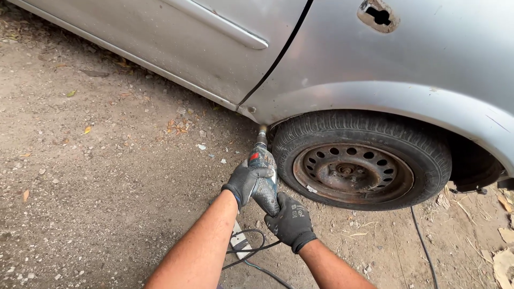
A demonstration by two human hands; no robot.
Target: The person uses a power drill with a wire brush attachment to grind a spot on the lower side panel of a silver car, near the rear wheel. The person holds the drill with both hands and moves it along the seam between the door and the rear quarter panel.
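A corded power drill (265, 163) with a blue-grey body points up at the lower edge of a silver car's body (332, 59), just ahead of the rear wheel arch. My left hand (245, 181), in a dark glove, wraps the drill's body. My right hand (292, 222), also gloved, grips the handle from below. The drill's tip touches the sill near the door seam. Beside it stands a black tyre (428, 144) on a rusty steel rim (350, 171).
Dusty gravel ground (96, 182) with dry leaves spreads to the left. The drill's black cable (251, 254) loops under my arms. Another black cable (423, 243) runs along the ground right of the wheel. An open hole (379, 15) sits in the panel above.
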